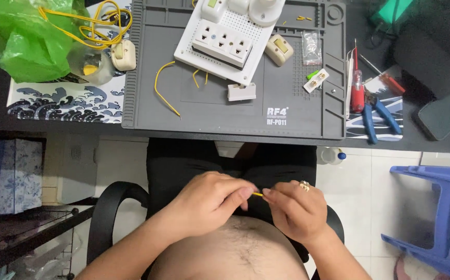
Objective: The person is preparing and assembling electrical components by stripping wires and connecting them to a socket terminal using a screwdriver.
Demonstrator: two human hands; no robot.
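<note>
The fingers point(245, 193) of the left hand point(209, 199) and those of the right hand point(295, 207) are pinched narrow on the two ends of a short yellow wire point(257, 194), which spans the small gap between them. The wire is held over the person's lap, well below the grey mat point(287, 119) and off the table point(432, 148) altogether. A ring point(304, 185) sits on the right hand.

On the mat, toward its far edge, lies a white board point(235, 67) carrying a socket strip point(224, 45). Just below the board on the mat rests a small white block point(241, 92), and to the board's left a loose yellow wire point(163, 91) curves across the mat. Right of the board lie a cream switch point(279, 50), a small clear bag point(311, 47) and a white terminal piece point(316, 80).

Past the mat's right edge are a red screwdriver point(357, 91) and blue-handled pliers point(377, 115). Past its left edge, a wave-patterned sheet point(64, 103) covers the table, bearing a green plastic bag point(23, 39), a coil of yellow wire point(98, 23) and another cream switch point(124, 54).

Below the mat's near edge the floor is pale tile point(359, 192). A blue plastic stool point(437, 218) stands to the right, a small bottle point(331, 155) lies under the table edge, and a black chair arm point(113, 207) curves at the left beside a black wire rack point(23, 228).
</note>
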